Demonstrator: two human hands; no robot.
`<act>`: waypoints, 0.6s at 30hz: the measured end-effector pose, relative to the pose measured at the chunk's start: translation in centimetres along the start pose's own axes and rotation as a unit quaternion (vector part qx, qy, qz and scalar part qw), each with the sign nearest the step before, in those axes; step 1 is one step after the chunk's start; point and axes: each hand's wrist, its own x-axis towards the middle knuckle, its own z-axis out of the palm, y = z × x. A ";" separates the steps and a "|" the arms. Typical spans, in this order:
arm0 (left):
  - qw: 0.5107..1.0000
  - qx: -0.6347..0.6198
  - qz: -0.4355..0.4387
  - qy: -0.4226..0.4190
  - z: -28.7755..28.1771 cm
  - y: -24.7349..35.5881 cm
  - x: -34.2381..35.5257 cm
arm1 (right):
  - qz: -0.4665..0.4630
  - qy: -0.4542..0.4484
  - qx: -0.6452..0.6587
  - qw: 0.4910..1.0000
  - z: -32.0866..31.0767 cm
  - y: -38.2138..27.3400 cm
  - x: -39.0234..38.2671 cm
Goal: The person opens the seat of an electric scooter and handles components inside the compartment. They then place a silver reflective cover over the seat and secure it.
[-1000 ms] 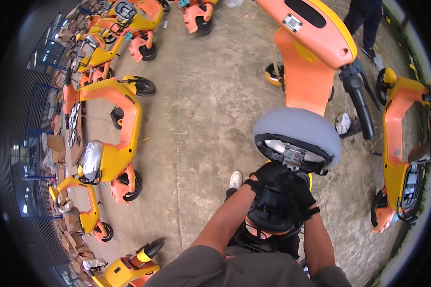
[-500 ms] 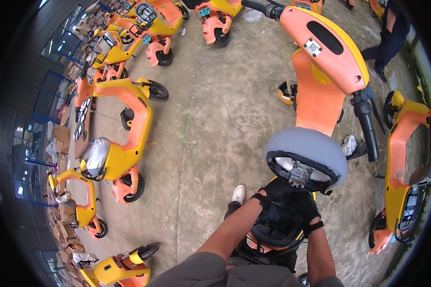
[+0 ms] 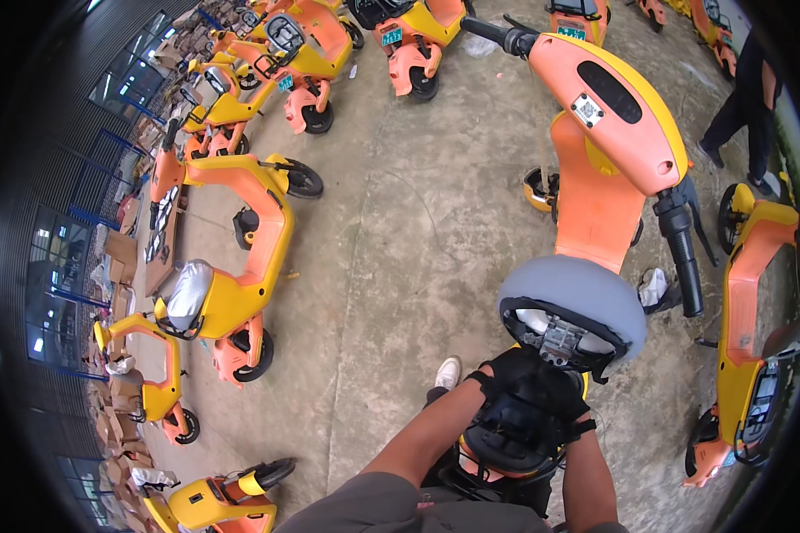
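In front of me stands a yellow and orange electric scooter (image 3: pixel 598 195). Its grey seat (image 3: pixel 573 286) is tipped up, so the underside with a metal bracket (image 3: pixel 551 343) faces me. My left hand (image 3: pixel 512 369), in a black glove, is just below the raised seat. Close beside it is my right hand (image 3: pixel 556 393), gloved in black too. Both are over the black part (image 3: pixel 507 435) at the scooter's rear. Dark gloves against dark parts hide my fingers and anything between them.
Yellow and orange scooters (image 3: pixel 262 240) stand along the left; another scooter (image 3: pixel 747 329) is close on the right. A yellow helmet (image 3: pixel 537 190) is by the front scooter. Cardboard boxes (image 3: pixel 120 258) are piled at the left wall. A person in dark clothes (image 3: pixel 748 111) is at the upper right.
The whole view has shifted slightly, with the scooters lower in the picture. My hands stay close together below the raised seat. The person at the upper right has changed stance.
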 end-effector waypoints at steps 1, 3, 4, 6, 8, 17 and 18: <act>0.998 0.043 0.045 0.016 0.4 -1.0 0.1 | -0.002 -0.001 -0.001 1.000 -0.6 0.0 0.0; 0.992 0.087 0.090 0.031 0.6 -1.4 0.2 | -0.026 -0.100 -0.167 0.981 -1.5 -1.3 0.0; 0.988 0.094 0.115 0.043 0.6 -1.5 0.2 | -0.028 -0.100 -0.167 0.981 -1.7 -1.2 0.1; 0.983 0.099 0.143 0.052 0.6 -1.2 0.0 | 0.107 -0.125 0.050 0.985 -1.8 -1.2 -0.4; 0.983 0.119 0.132 0.048 0.6 -0.8 -0.1 | 0.113 -0.140 0.067 0.981 -1.6 -2.5 -0.4; 0.996 -0.074 -0.047 0.027 0.5 1.5 0.0 | 0.027 -0.092 0.104 0.990 -1.1 0.9 -0.7; 0.994 -0.096 -0.022 0.055 0.9 0.9 0.0 | 0.023 -0.108 0.107 0.988 -0.6 0.7 -0.8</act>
